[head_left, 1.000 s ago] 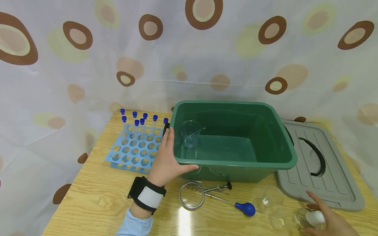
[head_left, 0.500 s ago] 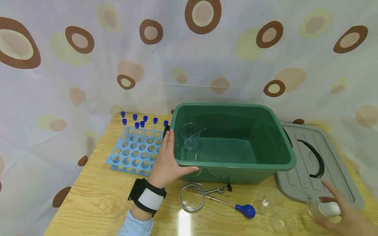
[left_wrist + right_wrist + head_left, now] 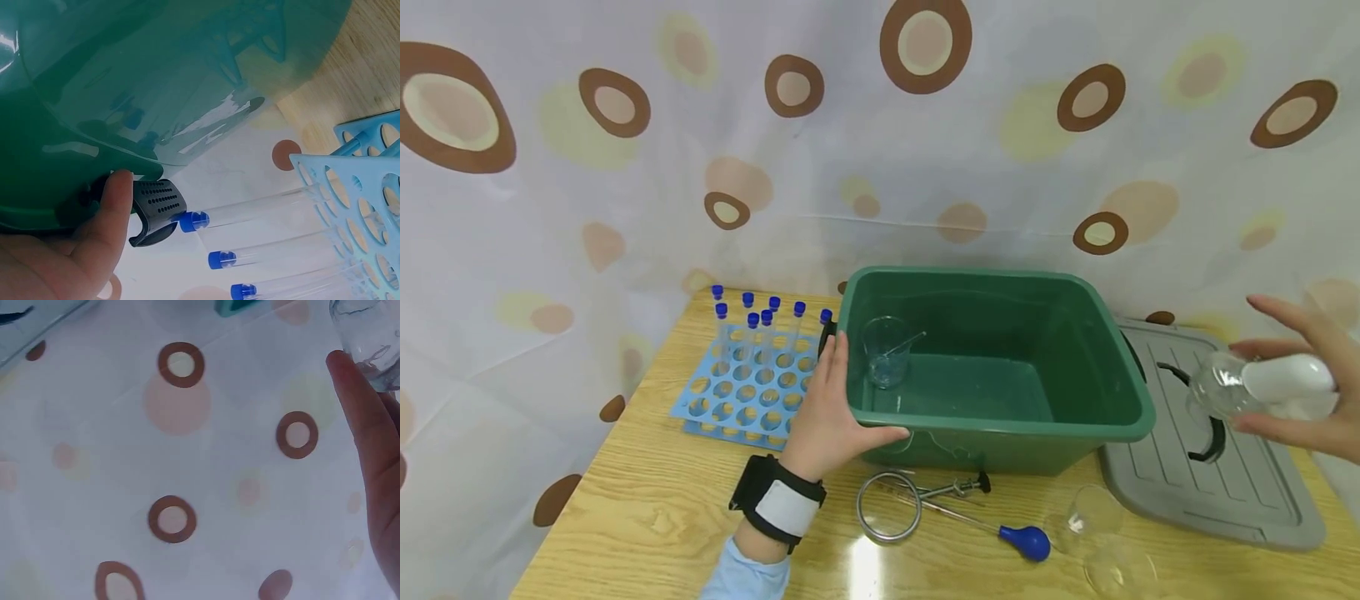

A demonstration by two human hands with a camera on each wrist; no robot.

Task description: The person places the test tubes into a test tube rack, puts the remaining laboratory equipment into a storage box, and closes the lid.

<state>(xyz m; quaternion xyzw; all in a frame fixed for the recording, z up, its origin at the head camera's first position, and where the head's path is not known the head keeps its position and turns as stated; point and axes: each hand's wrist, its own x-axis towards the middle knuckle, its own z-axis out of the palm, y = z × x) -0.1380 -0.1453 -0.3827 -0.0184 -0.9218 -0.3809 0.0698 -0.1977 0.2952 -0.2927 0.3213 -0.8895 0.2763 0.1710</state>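
My left hand (image 3: 827, 417) rests on the near left corner of a green plastic tub (image 3: 1000, 427), its fingers straight along the side and its thumb along the front. In the left wrist view, one finger lies beside the tub's black handle clip (image 3: 159, 203). Inside the tub, at the left, stands a clear beaker (image 3: 886, 354) with a thin glass rod leaning in it. At the far right my right hand (image 3: 1318, 375) holds a glass alcohol lamp with a white cap (image 3: 1288, 379), tilted sideways above a grey lid. Only the lamp's glass body (image 3: 372, 337) shows in the right wrist view.
A blue rack (image 3: 737, 392) with several blue-capped test tubes stands left of the tub. In front lie a metal ring clamp (image 3: 887, 533), a blue-bulbed dropper (image 3: 1026, 542) and clear round glassware (image 3: 1093, 517). The grey lid (image 3: 1247, 508) with its black handle lies at the right.
My right hand has lifted the alcohol lamp off the table at the lower right and carried it up and right, over the grey lid. My left hand stays on the tub.
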